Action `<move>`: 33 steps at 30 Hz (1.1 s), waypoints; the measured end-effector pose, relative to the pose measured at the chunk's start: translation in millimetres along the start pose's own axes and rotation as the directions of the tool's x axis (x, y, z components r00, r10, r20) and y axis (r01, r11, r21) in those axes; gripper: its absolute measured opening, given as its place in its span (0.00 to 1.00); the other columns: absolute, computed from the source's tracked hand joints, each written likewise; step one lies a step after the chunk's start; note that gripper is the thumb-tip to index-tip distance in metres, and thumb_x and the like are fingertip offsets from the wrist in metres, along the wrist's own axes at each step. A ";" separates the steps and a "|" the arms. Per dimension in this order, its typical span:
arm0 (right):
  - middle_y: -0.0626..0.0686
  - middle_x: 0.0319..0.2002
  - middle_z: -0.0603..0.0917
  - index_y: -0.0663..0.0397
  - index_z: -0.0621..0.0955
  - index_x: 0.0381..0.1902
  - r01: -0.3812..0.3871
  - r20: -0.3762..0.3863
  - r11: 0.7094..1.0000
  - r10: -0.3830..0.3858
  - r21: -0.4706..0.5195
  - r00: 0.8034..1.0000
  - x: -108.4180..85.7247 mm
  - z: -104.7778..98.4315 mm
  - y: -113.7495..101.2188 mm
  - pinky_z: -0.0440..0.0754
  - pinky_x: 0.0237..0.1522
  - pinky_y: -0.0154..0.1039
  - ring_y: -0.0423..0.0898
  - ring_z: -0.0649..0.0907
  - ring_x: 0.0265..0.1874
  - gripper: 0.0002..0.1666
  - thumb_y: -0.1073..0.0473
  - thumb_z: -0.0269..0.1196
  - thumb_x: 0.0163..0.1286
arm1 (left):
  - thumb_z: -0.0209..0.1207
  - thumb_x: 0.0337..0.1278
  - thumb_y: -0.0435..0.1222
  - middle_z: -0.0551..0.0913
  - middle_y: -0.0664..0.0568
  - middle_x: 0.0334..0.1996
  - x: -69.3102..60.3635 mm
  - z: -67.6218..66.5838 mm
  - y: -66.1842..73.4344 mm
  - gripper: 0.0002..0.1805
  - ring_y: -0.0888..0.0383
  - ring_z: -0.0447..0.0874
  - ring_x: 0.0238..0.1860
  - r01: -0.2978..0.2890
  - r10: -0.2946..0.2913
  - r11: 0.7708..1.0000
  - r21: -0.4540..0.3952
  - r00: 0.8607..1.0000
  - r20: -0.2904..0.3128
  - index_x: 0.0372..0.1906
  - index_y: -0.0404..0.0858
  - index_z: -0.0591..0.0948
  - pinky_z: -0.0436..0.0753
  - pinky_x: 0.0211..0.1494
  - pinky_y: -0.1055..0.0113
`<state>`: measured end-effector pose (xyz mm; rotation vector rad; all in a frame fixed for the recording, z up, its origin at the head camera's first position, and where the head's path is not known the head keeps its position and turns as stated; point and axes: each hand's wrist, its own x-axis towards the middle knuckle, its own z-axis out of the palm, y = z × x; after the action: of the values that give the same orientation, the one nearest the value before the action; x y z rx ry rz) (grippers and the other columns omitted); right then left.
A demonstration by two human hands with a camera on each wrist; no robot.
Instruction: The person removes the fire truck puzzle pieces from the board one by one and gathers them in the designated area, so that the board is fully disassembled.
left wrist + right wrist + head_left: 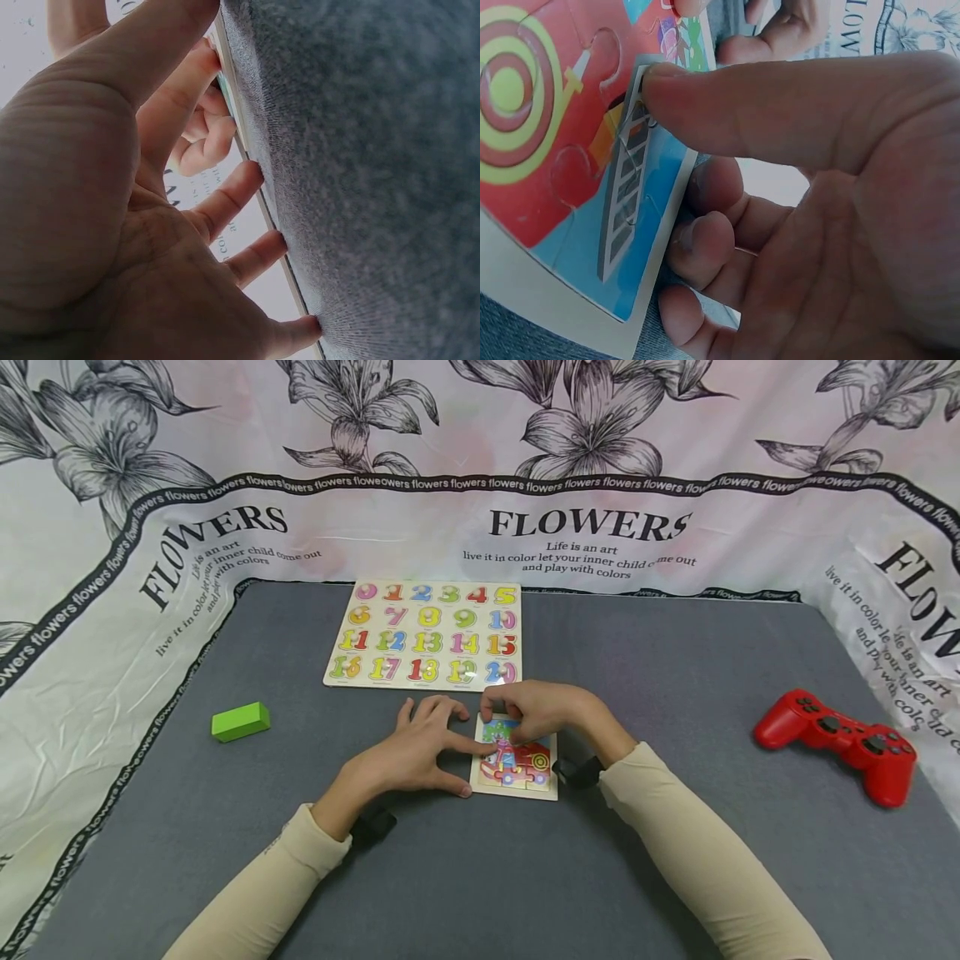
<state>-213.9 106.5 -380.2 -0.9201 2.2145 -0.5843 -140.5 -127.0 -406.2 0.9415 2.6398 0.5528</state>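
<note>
A small jigsaw puzzle (517, 781) in a pale frame lies flat on the grey table, showing a red vehicle with a yellow-ringed wheel. My left hand (420, 747) is spread at its left side, index fingertip on the picture and thumb at the lower left edge. At the upper part, my right hand (543, 708) grips the puzzle: its thumb (697, 105) presses on the grey ladder (626, 187), while the other fingers bend against the frame's edge. Part of the picture's top is hidden under this hand.
Behind the puzzle lies a number board (427, 631) with colourful numerals. A green block (240, 722) sits at the left, and a red game controller (836, 743) at the right. Flower-printed cloth (375, 535) borders the table's back and sides.
</note>
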 end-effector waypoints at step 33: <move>0.54 0.33 0.74 0.45 0.78 0.51 -0.033 0.036 0.997 0.036 -0.067 0.999 4.8 -5.6 -7.2 0.69 0.33 0.37 0.45 0.71 0.30 0.25 0.71 0.70 0.59 | 0.74 0.50 0.55 0.66 0.47 0.68 -0.4 -1.4 2.4 0.34 0.45 0.52 0.75 0.002 -0.002 1.000 0.008 1.000 0.003 0.65 0.67 0.78 0.43 0.73 0.23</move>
<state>-217.2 99.1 -373.9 -0.9176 2.2235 -0.4759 -139.5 -125.9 -403.9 0.9413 2.6419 0.5397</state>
